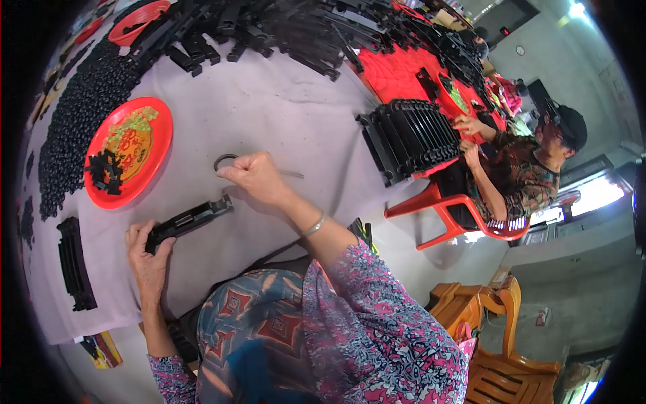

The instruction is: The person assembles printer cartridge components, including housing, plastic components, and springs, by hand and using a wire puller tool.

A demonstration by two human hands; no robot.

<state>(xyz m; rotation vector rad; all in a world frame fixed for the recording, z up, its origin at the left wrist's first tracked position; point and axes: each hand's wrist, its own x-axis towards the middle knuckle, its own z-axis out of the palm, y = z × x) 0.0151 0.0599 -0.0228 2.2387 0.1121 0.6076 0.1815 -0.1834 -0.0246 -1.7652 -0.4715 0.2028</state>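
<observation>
My left hand (146, 259) grips a long black plastic part (190, 219) by its left end. The part has a slot along its top and is held low over the cloth. My right hand (257, 178) is closed in a fist, up and to the right of the part's far end. From the fist sticks out a tool with a curved black handle (225, 159) on one side and a thin rod on the other; its exact kind is hidden. A red oval plate (161, 151) lies beyond my left hand, bearing small black pieces (105, 172) and pale greenish bits (142, 120).
Another black part (75, 264) lies at the left. Small black pieces (74, 135) and long black parts (269, 30) are heaped behind. A row of black parts (417, 138) stands at the table's right, touched by a seated co-worker (531, 168). A wooden chair (501, 337) stands lower right.
</observation>
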